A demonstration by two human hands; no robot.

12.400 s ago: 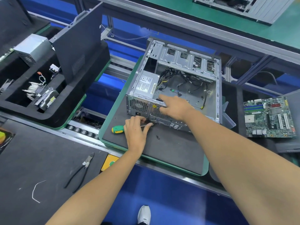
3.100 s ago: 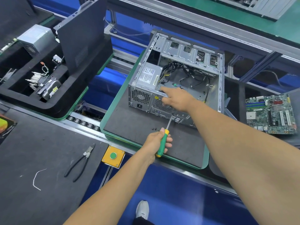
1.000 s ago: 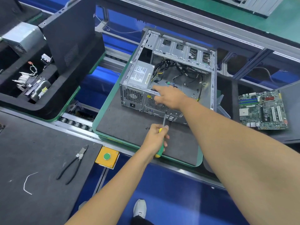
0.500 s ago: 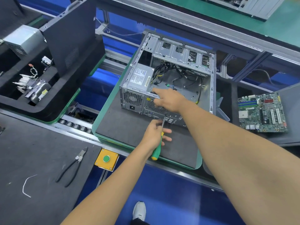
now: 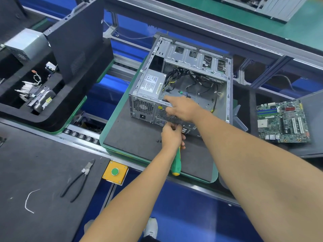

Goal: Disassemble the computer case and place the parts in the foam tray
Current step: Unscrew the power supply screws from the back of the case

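At far left the black foam tray [image 5: 57, 117] held a silver power supply [image 5: 26, 45], a heatsink [image 5: 37, 97] and an upright side panel [image 5: 76, 42]. Nearer, cutting pliers [image 5: 78, 180] lay beside a yellow button box [image 5: 115, 172]. In the middle, the open computer case [image 5: 185, 81] sat on a green-edged pallet [image 5: 111, 130]. The left hand [image 5: 172, 136] gripped a green screwdriver [image 5: 175, 163] at the case's rear panel, fingers curled round it. The right hand [image 5: 182, 108] rested on the rear edge, forefinger extended, other fingers bent. A motherboard [image 5: 283, 121] lay at right.
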